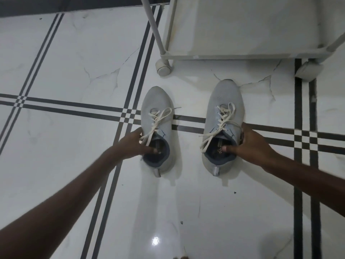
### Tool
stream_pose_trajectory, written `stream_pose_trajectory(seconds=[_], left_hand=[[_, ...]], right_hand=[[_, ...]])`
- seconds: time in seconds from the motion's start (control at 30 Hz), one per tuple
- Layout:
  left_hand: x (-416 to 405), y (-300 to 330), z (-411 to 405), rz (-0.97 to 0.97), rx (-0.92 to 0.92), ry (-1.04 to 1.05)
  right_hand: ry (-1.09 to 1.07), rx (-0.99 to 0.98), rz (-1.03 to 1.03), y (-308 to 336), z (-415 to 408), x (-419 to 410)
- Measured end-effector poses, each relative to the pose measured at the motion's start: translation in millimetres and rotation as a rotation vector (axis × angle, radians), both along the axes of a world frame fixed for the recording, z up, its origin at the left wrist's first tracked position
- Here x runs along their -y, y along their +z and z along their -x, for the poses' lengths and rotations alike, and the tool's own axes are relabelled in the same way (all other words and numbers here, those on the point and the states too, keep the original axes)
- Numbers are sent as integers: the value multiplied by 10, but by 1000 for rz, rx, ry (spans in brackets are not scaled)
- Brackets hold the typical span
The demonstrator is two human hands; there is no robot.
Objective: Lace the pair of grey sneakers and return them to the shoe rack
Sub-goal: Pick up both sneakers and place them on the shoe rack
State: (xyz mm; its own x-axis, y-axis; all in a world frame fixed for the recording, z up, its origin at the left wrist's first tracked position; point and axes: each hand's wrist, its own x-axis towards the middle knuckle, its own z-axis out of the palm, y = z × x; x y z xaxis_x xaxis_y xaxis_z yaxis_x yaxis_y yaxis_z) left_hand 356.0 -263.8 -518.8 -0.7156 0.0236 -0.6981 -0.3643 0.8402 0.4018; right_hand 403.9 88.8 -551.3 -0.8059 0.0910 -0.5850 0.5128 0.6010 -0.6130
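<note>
Two grey sneakers stand side by side on the tiled floor, toes pointing away from me. The left sneaker (pixel 155 109) has cream laces threaded loosely, ends trailing over its sides. My left hand (pixel 130 144) grips its collar, thumb inside the opening. The right sneaker (pixel 224 101) is laced the same loose way, one end hanging toward the left. My right hand (pixel 250 144) holds its collar from the right, thumb tucked inside. The white shoe rack (pixel 242 57) stands just beyond the toes.
The rack rolls on white caster wheels (pixel 164 67), another at the right (pixel 308 71). A slanted white pole (pixel 153 25) rises from the left wheel. Glossy white floor tiles carry dark stripe lines; a dark wall base runs along the top left.
</note>
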Motion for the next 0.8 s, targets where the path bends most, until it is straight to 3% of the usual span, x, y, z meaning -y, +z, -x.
stream_pose_trajectory(seconds=[0.1,0.47,0.6,0.8], left_hand=[[-291,-33,-58,-58,-116,45],[-639,-7,-147,-123,-223,16],[-703,482,-206,-156,-239,2],[-799,1764,-273,-246,-280,-13]], right_hand=[[17,-45,-41,23,67,104],[23,-70,-23,215,58,199],[8,-78,-3,738,-26,127],[-34,-150,51,2138,-181,-4]])
